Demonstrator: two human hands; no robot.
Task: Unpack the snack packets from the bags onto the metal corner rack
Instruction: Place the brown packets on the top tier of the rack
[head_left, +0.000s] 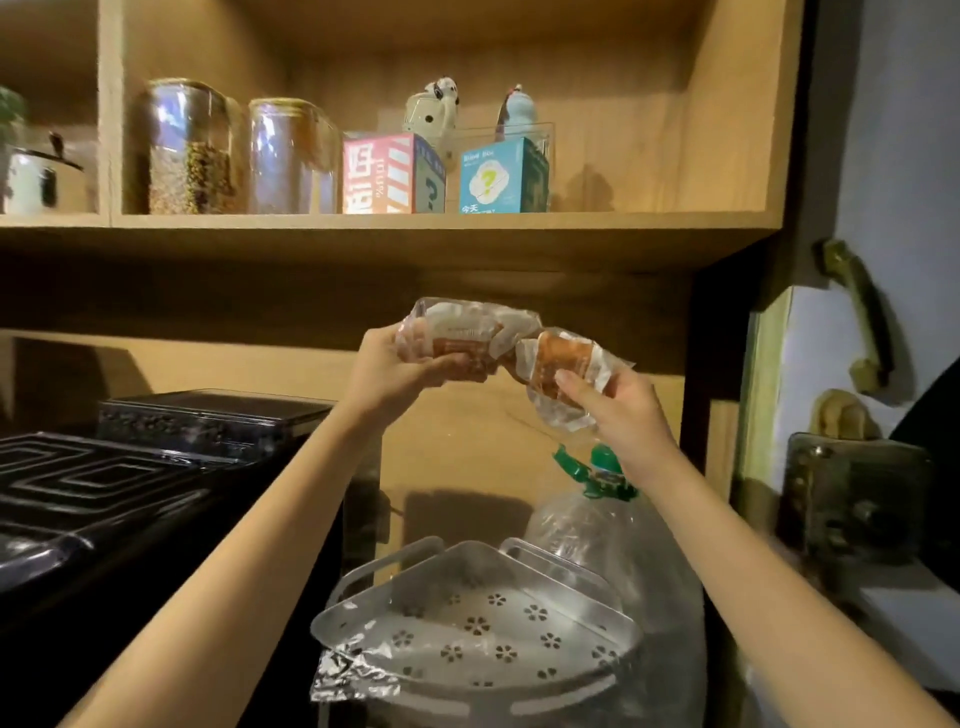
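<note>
Left hand (387, 371) grips one packet (462, 332); right hand (618, 410) grips another (561, 364), both above the rack (467, 629).

A kitchen corner in a home.
Wooden shelves (395, 228) held glass jars (189, 148) of dry food, a little pot (39, 179) and toy boxes (392, 174). A black stove (104, 483) and a big water bottle (597, 525) stood below.

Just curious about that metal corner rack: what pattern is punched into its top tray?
Small flower-shaped cut-outs dot the silver metal corner rack, seen in the head view.
</note>
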